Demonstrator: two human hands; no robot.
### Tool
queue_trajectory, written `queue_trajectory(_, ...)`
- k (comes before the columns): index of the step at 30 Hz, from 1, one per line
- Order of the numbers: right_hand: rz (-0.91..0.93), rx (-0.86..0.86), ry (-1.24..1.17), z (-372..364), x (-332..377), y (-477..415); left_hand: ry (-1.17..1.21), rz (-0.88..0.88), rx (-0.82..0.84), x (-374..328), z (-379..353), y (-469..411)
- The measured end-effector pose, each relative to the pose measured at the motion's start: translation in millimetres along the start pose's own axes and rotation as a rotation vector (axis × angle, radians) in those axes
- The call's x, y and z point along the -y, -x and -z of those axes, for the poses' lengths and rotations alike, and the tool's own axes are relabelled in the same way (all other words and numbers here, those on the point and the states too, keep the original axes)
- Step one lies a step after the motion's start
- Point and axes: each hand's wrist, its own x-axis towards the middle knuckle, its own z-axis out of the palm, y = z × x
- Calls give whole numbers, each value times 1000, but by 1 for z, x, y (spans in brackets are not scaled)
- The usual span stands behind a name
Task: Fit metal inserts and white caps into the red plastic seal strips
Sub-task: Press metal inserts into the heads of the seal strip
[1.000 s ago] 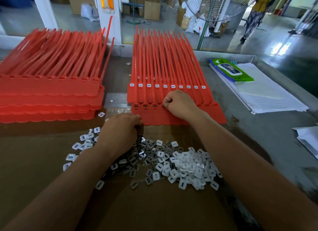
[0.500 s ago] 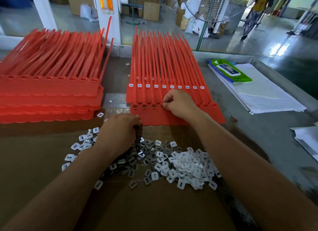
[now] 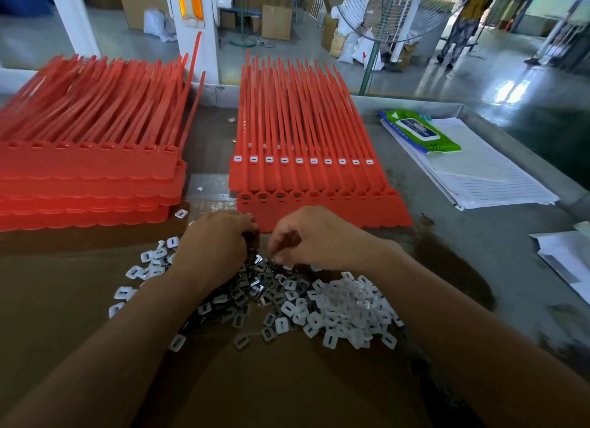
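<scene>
Head view, centre of frame: the right hand [image 3: 314, 236] now hovers over the near pile of metal inserts [image 3: 255, 295], having drawn back from the heads of the red seal strips [image 3: 306, 178], where it rested half a second earlier. Its fingers [image 3: 282, 241] are curled, tips drawn together just above the inserts; whether they pinch one cannot be told. The left hand [image 3: 217, 244] remains on the left part of the same pile, fingers [image 3: 245, 225] bent down into it; what they hold, if anything, is hidden.

Just beyond both hands lies the front sheet of strips: its four leftmost heads carry dark inserts, and the heads further right are open. The row behind shows ten white caps already seated. Loose white caps [image 3: 346, 306] lie heaped to the right of the inserts, and more are scattered to their left, all on a cardboard sheet [image 3: 255, 383] on the counter [image 3: 479, 268].

Left of frame: a second stack of strips [image 3: 89, 172] without caps. Right of frame: a green wipes pack [image 3: 418, 134] on lined paper [image 3: 485, 178].
</scene>
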Motion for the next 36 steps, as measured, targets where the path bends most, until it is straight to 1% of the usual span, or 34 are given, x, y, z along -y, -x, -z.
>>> queue_trajectory(7,-9,24,87,-8,0,-2,-17,5,15,1,0,0)
queue_trajectory(15,6,13,-3,-7,-3,0,-16,3,13,1,0,0)
queue_trajectory(21,10,-99,-78,1,-9,1,2,2,-2,2,0,0)
queue_trajectory(24,-58,-171,-85,10,-21,0,18,9,-7,1,-1,1)
queue_trajectory(27,-139,-322,-146,18,-35,-5,27,14,1,1,-1,1)
queue_trajectory(29,-211,-384,-152,23,-45,-10,25,20,7,2,-1,1)
queue_trajectory(32,-300,-427,-75,30,-58,-17,30,24,5,2,-1,1)
queue_trajectory(36,-350,-451,-52,32,-64,-25,33,30,12,3,-1,1)
